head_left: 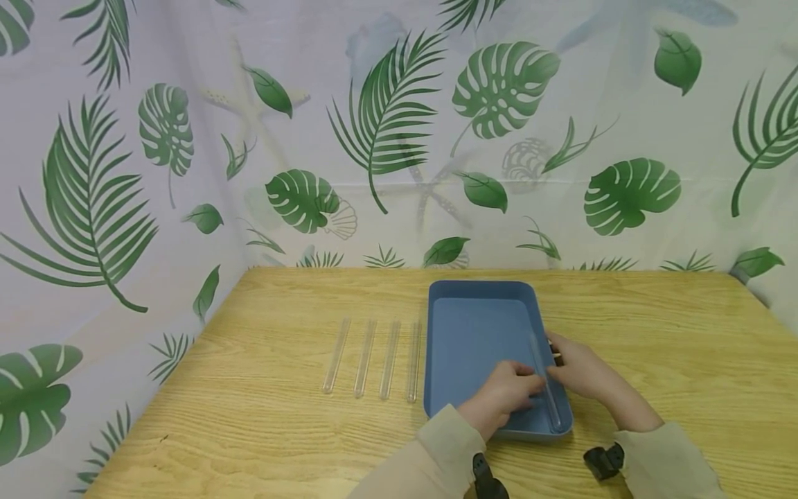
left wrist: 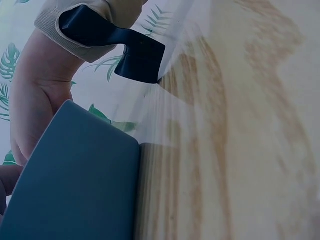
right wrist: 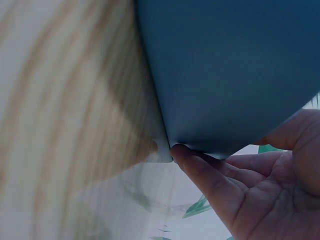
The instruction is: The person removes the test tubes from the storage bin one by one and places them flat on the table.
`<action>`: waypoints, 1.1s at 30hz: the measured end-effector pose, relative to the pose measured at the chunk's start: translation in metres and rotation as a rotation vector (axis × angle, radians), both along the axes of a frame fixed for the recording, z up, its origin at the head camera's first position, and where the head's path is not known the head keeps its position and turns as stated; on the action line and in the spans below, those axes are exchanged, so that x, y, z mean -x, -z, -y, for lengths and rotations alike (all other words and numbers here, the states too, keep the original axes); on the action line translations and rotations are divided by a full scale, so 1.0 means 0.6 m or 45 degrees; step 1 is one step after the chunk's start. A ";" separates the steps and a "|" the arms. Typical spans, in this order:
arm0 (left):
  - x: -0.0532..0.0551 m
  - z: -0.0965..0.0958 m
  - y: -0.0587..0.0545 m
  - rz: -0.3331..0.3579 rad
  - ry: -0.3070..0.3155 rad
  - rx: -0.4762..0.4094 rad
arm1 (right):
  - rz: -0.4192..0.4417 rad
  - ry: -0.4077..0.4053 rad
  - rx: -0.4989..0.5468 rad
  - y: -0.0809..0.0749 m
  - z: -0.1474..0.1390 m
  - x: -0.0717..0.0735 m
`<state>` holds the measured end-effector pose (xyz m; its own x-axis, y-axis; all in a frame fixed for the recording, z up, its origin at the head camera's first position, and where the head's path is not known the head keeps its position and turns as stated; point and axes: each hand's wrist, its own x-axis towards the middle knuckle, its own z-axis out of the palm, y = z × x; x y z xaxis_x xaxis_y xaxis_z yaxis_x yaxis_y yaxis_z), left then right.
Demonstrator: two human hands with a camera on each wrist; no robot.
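A blue rectangular tray (head_left: 476, 360) stands on the wooden table. Inside it, a clear test tube (head_left: 548, 391) lies lengthwise along the right wall. My left hand (head_left: 506, 395) is over the tray's near part, its fingers loosely bent beside that tube; whether they touch it is hidden. Outside the right wall, my right hand (head_left: 582, 371) holds the tray, and in the right wrist view its fingers (right wrist: 210, 185) press at the tray's lower edge, with the thumb higher on the wall. Several clear test tubes (head_left: 389, 360) lie side by side on the table, left of the tray.
The wooden table (head_left: 249, 416) reaches back to a leaf-patterned cloth (head_left: 399, 138), which also hangs along the left side. A black wrist device (head_left: 603, 462) sits at the right sleeve, another (head_left: 488, 478) at the left.
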<state>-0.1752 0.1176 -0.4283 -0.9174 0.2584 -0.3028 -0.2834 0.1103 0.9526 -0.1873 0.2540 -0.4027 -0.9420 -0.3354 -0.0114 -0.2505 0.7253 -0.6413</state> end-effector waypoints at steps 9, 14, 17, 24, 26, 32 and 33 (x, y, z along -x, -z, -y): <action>-0.003 -0.003 -0.005 -0.002 -0.009 -0.010 | -0.009 -0.005 -0.005 0.002 -0.001 0.002; -0.003 -0.003 -0.006 0.003 -0.009 -0.019 | 0.001 -0.002 -0.004 0.002 -0.001 0.001; -0.002 -0.004 -0.007 0.016 -0.017 -0.034 | 0.001 0.002 -0.002 0.001 0.000 0.001; 0.000 -0.008 -0.010 0.069 -0.060 -0.088 | 0.001 0.012 0.001 0.000 0.000 0.000; 0.001 -0.008 -0.012 0.084 -0.074 -0.107 | 0.001 0.013 -0.004 0.000 0.000 0.001; 0.000 -0.007 -0.015 0.106 -0.098 -0.121 | 0.002 0.010 -0.014 -0.001 -0.001 0.002; 0.001 -0.007 -0.015 0.107 -0.098 -0.122 | 0.002 0.010 -0.014 -0.001 -0.001 0.002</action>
